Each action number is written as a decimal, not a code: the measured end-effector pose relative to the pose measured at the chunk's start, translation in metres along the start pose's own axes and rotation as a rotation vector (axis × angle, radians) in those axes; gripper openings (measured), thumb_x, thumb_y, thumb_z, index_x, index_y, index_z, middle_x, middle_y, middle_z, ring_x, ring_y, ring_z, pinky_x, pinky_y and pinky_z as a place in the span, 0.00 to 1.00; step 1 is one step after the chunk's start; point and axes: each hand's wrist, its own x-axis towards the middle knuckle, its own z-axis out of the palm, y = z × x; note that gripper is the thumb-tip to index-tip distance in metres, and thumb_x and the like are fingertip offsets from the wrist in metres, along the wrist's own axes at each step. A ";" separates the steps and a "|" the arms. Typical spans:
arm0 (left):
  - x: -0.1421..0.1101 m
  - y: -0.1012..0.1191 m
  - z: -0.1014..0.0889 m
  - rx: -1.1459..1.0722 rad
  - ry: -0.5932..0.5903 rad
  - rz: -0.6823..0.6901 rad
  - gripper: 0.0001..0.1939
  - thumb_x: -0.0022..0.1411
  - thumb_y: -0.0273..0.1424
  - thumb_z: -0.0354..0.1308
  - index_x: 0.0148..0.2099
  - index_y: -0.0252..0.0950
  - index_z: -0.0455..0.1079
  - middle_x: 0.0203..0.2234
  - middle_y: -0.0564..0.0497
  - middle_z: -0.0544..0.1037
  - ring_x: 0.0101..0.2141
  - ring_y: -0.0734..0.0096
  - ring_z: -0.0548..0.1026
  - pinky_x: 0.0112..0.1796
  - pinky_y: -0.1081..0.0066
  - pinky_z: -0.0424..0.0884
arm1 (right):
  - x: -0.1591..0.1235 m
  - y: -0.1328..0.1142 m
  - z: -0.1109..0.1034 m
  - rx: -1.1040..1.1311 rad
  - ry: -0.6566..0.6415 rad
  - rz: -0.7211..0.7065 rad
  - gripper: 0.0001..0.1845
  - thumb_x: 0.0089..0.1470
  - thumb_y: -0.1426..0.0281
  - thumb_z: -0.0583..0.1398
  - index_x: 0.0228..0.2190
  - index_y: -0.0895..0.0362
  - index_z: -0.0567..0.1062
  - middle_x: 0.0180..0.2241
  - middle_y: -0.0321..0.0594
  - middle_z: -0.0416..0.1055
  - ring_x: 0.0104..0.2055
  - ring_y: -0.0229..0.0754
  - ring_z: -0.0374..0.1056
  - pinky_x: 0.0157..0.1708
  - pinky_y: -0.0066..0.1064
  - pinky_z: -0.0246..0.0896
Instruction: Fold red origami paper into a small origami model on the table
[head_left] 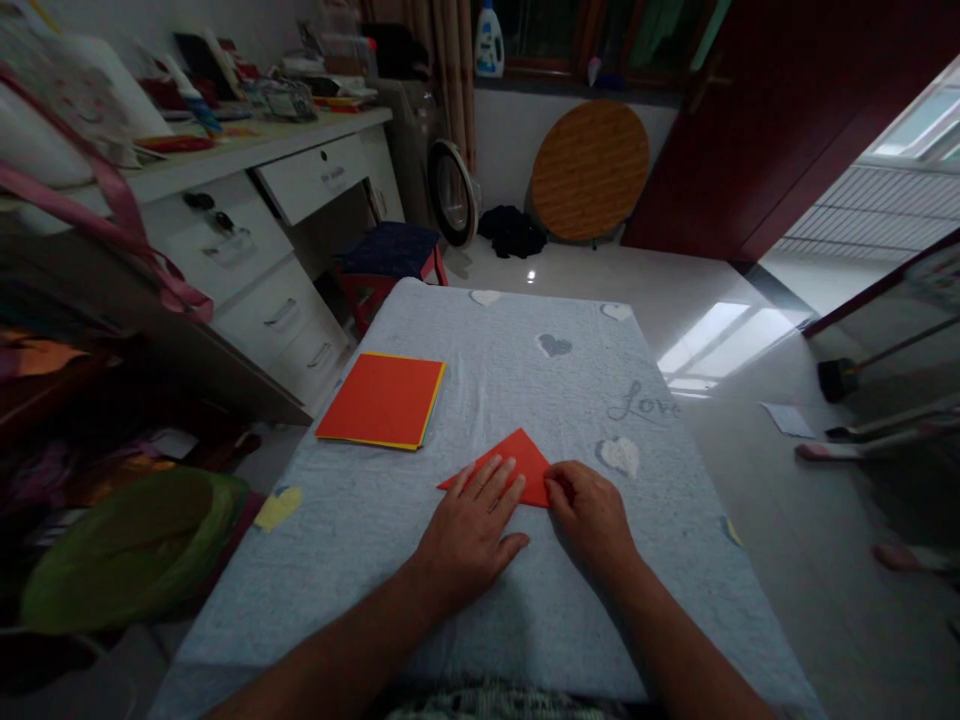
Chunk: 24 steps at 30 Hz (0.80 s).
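**Two hands at a folded red sheet (531, 462) on a cloth-covered table (480, 620)**

The table fills the middle, under a pale blue cloth. Taking the folded sheet as the centre of the clock, with twelve at the table's far edge, a round wooden board (591, 170) leans against the wall between twelve and one, and a stool (390, 250) stands at eleven.

On the cloth, a stack of square papers (381, 400), red on top with yellow showing at its edges, lies at ten o'clock, apart from both hands.

The left hand (472, 535), at seven, is open and palm down, its fingers slightly spread over the left part of the sheet. The right hand (592, 510), at four, is curled, thumb and forefinger close together at the sheet's right corner; whether they pinch it, I cannot tell.

The folded sheet, smallest, lies pointed, with one tip toward twelve and another toward nine.
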 end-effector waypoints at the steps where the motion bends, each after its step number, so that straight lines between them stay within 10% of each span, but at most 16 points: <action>1: 0.000 0.000 0.000 -0.002 -0.007 -0.001 0.33 0.69 0.51 0.49 0.67 0.37 0.59 0.66 0.43 0.61 0.66 0.55 0.58 0.62 0.52 0.56 | 0.000 0.000 0.000 -0.005 0.003 -0.005 0.09 0.57 0.74 0.55 0.32 0.56 0.75 0.30 0.39 0.75 0.32 0.42 0.70 0.35 0.32 0.60; 11: -0.003 -0.001 -0.001 0.023 -0.093 0.018 0.41 0.62 0.54 0.57 0.70 0.40 0.54 0.68 0.38 0.55 0.67 0.48 0.54 0.63 0.47 0.52 | -0.009 -0.007 -0.004 -0.329 0.133 -0.263 0.08 0.58 0.77 0.58 0.34 0.56 0.78 0.51 0.48 0.72 0.51 0.54 0.65 0.51 0.46 0.62; 17: -0.006 -0.002 -0.001 -0.019 -0.067 0.041 0.41 0.64 0.56 0.51 0.71 0.42 0.49 0.69 0.40 0.54 0.68 0.52 0.52 0.63 0.50 0.51 | -0.026 -0.021 0.001 -0.259 -0.074 -0.438 0.23 0.56 0.81 0.52 0.53 0.62 0.71 0.53 0.52 0.71 0.55 0.50 0.66 0.55 0.43 0.64; 24: -0.018 -0.014 -0.016 0.020 -0.163 0.044 0.42 0.64 0.53 0.54 0.71 0.37 0.49 0.69 0.40 0.53 0.68 0.56 0.51 0.64 0.53 0.48 | -0.032 -0.022 0.000 -0.288 -0.115 -0.445 0.22 0.60 0.77 0.51 0.53 0.64 0.71 0.55 0.56 0.70 0.58 0.53 0.65 0.57 0.47 0.64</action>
